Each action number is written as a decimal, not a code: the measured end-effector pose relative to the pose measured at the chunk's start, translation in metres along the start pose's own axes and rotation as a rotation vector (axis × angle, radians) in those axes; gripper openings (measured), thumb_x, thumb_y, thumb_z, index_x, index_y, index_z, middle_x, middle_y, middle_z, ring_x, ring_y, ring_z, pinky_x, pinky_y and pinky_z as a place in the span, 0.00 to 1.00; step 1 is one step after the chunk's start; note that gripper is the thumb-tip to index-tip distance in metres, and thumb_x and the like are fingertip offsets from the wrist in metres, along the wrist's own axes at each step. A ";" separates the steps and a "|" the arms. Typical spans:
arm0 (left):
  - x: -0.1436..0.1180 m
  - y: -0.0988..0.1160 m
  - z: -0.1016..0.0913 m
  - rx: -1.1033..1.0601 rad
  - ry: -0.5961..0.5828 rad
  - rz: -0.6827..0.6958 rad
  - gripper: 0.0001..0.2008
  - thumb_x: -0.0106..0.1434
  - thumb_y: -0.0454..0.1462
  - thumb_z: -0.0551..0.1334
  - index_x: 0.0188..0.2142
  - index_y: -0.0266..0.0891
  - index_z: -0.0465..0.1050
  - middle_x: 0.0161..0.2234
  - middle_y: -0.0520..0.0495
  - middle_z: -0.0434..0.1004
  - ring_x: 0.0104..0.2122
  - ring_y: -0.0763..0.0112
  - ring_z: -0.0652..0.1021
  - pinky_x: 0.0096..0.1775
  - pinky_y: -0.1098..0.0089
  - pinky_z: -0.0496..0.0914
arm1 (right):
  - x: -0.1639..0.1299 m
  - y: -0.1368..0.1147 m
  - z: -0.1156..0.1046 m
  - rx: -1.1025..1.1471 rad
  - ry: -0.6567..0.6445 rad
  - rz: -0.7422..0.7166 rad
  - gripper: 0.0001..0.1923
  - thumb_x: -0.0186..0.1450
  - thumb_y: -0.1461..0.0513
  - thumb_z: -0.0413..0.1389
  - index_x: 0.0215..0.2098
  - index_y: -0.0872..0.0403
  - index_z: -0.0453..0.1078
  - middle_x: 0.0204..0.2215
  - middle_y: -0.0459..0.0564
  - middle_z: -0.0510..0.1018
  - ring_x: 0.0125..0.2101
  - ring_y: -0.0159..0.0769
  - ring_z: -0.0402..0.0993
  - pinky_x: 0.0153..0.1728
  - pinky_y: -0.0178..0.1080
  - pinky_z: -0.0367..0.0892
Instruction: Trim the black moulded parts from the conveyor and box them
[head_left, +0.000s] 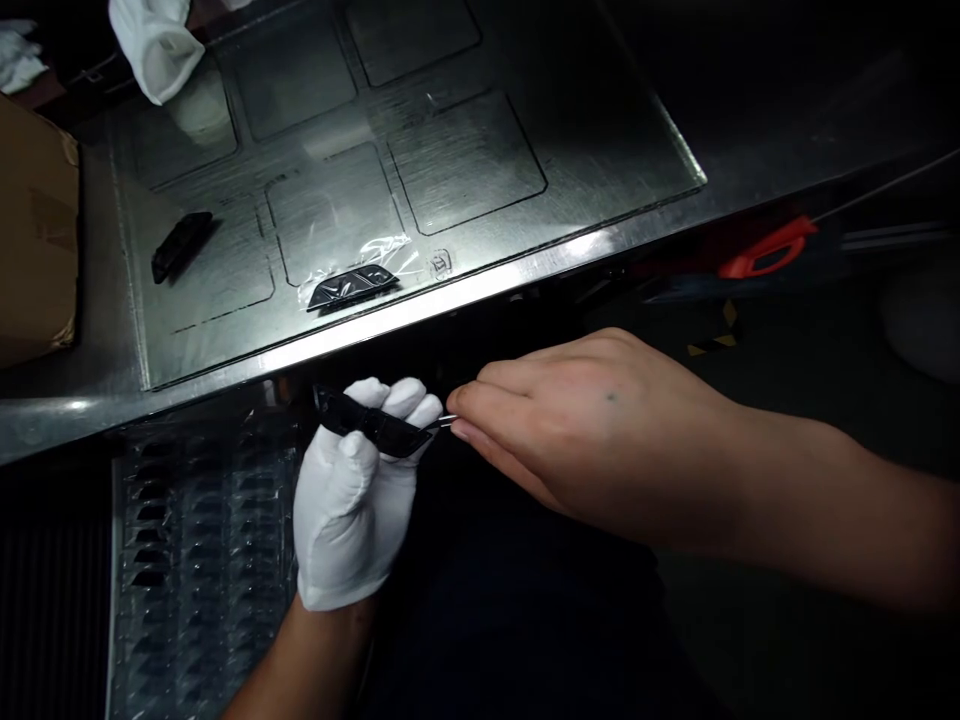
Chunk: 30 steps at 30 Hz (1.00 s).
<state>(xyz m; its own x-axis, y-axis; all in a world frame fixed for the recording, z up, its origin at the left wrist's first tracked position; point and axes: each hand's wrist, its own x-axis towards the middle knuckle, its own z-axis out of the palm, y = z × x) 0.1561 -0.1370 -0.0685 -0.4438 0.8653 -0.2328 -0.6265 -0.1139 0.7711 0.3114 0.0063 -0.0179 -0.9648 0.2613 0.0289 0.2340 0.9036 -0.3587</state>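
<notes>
My left hand [349, 525], in a white glove, grips a narrow black plastic part [379, 428] with slanted ends between thumb and fingers. My bare right hand [592, 425] is closed on metal tweezers [445, 421]; most of the tool is hidden by the fingers. The tips meet or nearly meet the right end of the black part; actual contact is unclear. Beyond the hands, a similar black part in clear film [354, 288] lies near the front edge of the bench. Another black part [181, 245] rests farther left.
A clear sheet [480, 240] covers the metal bench. At left stands a cardboard box [37, 235]. Below the bench edge is a clear compartment tray [202, 520] with several black parts in its left column. A red-handled tool [769, 250] hangs at right. A white cloth [157, 45] lies behind.
</notes>
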 end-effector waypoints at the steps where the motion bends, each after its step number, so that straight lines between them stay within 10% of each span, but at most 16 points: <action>1: 0.000 0.000 0.000 0.020 0.003 0.012 0.10 0.71 0.37 0.66 0.50 0.42 0.81 0.47 0.48 0.86 0.48 0.66 0.84 0.57 0.64 0.78 | 0.000 0.000 0.000 -0.012 0.000 -0.002 0.07 0.70 0.66 0.54 0.36 0.53 0.74 0.27 0.44 0.77 0.23 0.35 0.72 0.25 0.38 0.52; 11: 0.002 -0.004 0.001 0.102 -0.030 0.079 0.13 0.74 0.31 0.59 0.51 0.41 0.80 0.48 0.49 0.86 0.49 0.68 0.84 0.57 0.66 0.77 | 0.002 0.003 0.000 -0.040 -0.044 -0.019 0.10 0.70 0.65 0.56 0.30 0.52 0.69 0.23 0.43 0.76 0.22 0.36 0.70 0.23 0.40 0.43; 18: 0.005 -0.004 0.000 0.080 -0.004 0.069 0.11 0.71 0.33 0.64 0.51 0.41 0.80 0.49 0.47 0.85 0.50 0.66 0.83 0.57 0.64 0.78 | 0.000 0.003 -0.009 0.127 -0.006 -0.001 0.12 0.76 0.60 0.52 0.39 0.52 0.76 0.30 0.44 0.82 0.27 0.35 0.77 0.26 0.38 0.61; 23: 0.009 0.004 0.001 -0.114 -0.031 -0.062 0.11 0.66 0.41 0.71 0.48 0.46 0.80 0.43 0.53 0.83 0.45 0.70 0.83 0.55 0.66 0.79 | 0.020 0.063 -0.025 -0.094 0.414 0.265 0.19 0.78 0.54 0.47 0.54 0.49 0.77 0.42 0.46 0.84 0.43 0.42 0.81 0.41 0.44 0.71; 30: 0.010 0.009 0.007 -0.214 -0.071 -0.112 0.12 0.64 0.42 0.73 0.47 0.48 0.78 0.40 0.56 0.82 0.40 0.75 0.84 0.51 0.69 0.80 | 0.044 0.153 -0.005 -0.133 0.509 0.437 0.19 0.74 0.55 0.55 0.61 0.49 0.75 0.54 0.55 0.76 0.55 0.50 0.70 0.57 0.52 0.69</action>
<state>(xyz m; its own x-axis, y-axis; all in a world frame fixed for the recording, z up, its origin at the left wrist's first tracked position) 0.1511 -0.1259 -0.0596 -0.3223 0.9097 -0.2619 -0.7941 -0.1093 0.5979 0.3058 0.1582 -0.0665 -0.6096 0.7093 0.3541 0.6335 0.7044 -0.3203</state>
